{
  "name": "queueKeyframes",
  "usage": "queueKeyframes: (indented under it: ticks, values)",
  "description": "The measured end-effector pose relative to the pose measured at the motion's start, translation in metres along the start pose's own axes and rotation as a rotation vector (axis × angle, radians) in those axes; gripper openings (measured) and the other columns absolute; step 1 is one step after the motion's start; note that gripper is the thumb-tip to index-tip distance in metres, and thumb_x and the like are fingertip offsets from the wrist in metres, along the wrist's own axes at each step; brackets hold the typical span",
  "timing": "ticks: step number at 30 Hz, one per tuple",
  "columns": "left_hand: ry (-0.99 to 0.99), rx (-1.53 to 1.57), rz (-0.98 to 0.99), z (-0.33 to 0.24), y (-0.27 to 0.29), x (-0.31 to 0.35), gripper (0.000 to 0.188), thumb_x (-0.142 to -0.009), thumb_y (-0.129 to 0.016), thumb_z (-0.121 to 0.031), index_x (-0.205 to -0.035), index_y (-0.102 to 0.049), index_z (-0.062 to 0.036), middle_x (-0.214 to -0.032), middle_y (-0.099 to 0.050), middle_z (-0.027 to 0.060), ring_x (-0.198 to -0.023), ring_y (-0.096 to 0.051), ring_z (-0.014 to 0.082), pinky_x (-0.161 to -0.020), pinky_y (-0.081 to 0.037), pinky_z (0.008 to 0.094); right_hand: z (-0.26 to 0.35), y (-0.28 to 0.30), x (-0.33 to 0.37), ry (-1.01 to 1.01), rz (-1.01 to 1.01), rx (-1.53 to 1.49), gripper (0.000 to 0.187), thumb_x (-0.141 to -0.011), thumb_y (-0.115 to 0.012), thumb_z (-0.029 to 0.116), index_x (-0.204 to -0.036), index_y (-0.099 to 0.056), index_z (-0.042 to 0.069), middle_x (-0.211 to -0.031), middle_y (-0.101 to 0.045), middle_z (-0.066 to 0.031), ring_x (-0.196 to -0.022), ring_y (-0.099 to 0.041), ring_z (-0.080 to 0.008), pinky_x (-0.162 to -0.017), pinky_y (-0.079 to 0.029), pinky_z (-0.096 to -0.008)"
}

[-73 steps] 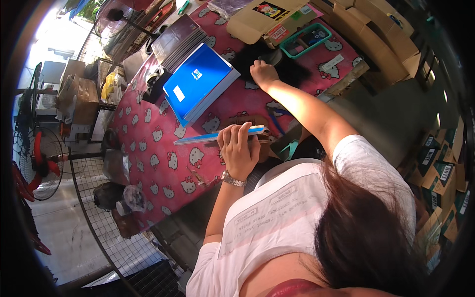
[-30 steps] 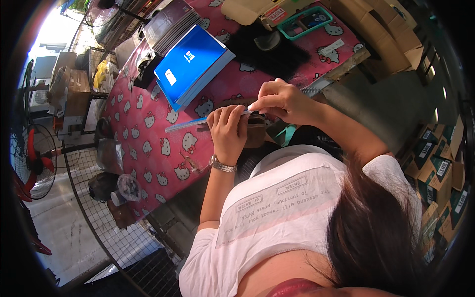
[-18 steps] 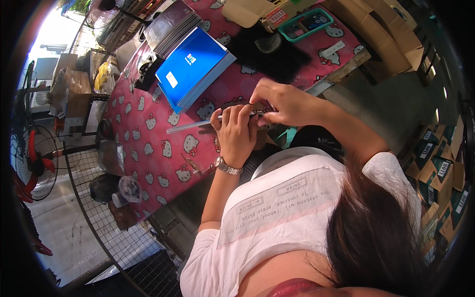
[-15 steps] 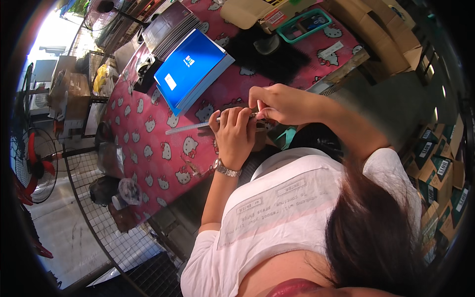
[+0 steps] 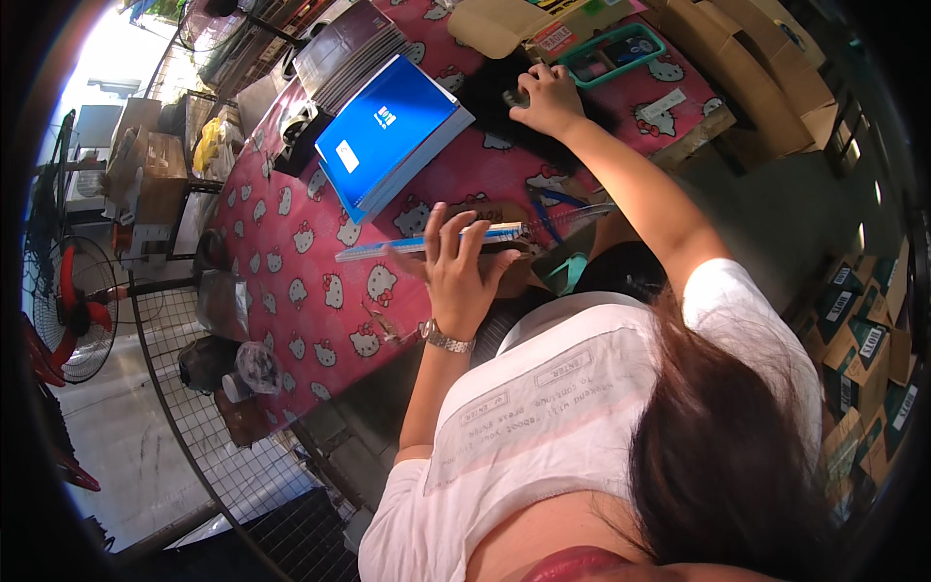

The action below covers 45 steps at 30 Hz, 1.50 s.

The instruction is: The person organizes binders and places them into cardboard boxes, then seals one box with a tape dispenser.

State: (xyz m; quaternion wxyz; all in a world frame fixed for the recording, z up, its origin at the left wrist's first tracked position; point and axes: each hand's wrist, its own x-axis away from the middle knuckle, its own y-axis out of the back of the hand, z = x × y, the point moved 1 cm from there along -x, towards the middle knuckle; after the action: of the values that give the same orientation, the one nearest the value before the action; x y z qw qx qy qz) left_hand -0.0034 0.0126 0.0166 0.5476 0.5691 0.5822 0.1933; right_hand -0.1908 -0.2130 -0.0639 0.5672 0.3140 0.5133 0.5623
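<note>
A spiral-bound notebook (image 5: 388, 250) with a blue edge lies at the table's near edge. Its clear coil (image 5: 582, 212) runs out to the right, beside a slim blue thing (image 5: 545, 221) whose kind I cannot make out. Over the notebook is my left hand (image 5: 456, 267), a watch on its wrist, with fingers and thumb apart. My right hand (image 5: 551, 105) reaches across the table to a small rounded grey thing (image 5: 514, 98) on a black cloth-like mat (image 5: 485, 95). Its fingers arch apart over that thing and cover most of it.
A stack of blue notebooks (image 5: 393, 121) stands left of the mat, with more bound books (image 5: 351, 47) behind. At the back right are a teal tray (image 5: 616, 60) and cardboard boxes (image 5: 747, 68). A red-bladed fan (image 5: 78, 306) stands at the left.
My right hand has left the notebook's coil and moved up and away to the grey thing on the mat. My left hand has loosened, its fingers spreading over the notebook.
</note>
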Motion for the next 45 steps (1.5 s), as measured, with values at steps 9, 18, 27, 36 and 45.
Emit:
queueKeyframes:
  ticks: [9,18,27,36,45]
  values:
    - [0.165,-0.064,-0.099,0.011,-0.005,0.007,0.035,-0.066,-0.082,-0.037,-0.089,-0.065,-0.016,-0.099,-0.058,0.0022,-0.119,-0.048,0.0306,-0.104,-0.015,0.0633,0.041,0.092,0.077,0.419,1.086,-1.317,0.048,-0.068,-0.073,0.031,-0.108,-0.069,0.004,-0.113,-0.055,-0.009,-0.109,-0.052,-0.0193,-0.096,-0.038,-0.0319]
    - [0.121,-0.017,-0.16,0.018,-0.011,0.006,0.036,-0.064,-0.083,-0.035,-0.088,-0.064,-0.0157,-0.098,-0.056,0.0032,-0.118,-0.048,0.0311,-0.102,-0.007,0.0682,0.051,0.087,0.069,0.409,1.417,-1.764,0.046,-0.067,-0.074,0.034,-0.104,-0.068,0.007,-0.109,-0.054,-0.0072,-0.104,-0.052,-0.0186,-0.092,-0.039,-0.0337]
    - [0.124,-0.046,-0.171,0.019,-0.002,0.008,0.043,-0.059,-0.084,-0.029,-0.093,-0.063,-0.0131,-0.102,-0.054,0.0074,-0.116,-0.047,0.0354,-0.096,-0.036,0.0517,0.066,0.093,0.058,0.519,1.023,-0.804,0.046,-0.066,-0.076,0.032,-0.101,-0.065,0.005,-0.107,-0.052,-0.0054,-0.102,-0.052,-0.0183,-0.086,-0.043,-0.0321]
    - [0.151,-0.097,-0.136,0.025,0.005,0.014,0.047,-0.056,-0.084,-0.025,-0.095,-0.062,-0.0119,-0.102,-0.054,0.009,-0.116,-0.045,0.0369,-0.095,-0.039,0.0494,0.072,0.099,0.057,0.308,1.357,-1.314,0.046,-0.062,-0.077,0.029,-0.099,-0.066,0.005,-0.106,-0.051,-0.0083,-0.106,-0.049,-0.0208,-0.089,-0.04,-0.0316]
    - [0.094,0.011,-0.176,0.034,0.004,0.01,0.046,-0.058,-0.083,-0.024,-0.096,-0.062,-0.0111,-0.101,-0.055,0.0087,-0.115,-0.046,0.0355,-0.095,-0.039,0.0484,0.085,0.089,0.05,0.588,1.209,-1.122,0.046,-0.063,-0.077,0.031,-0.099,-0.066,0.007,-0.106,-0.053,-0.0058,-0.104,-0.05,-0.0193,-0.087,-0.039,-0.0322]
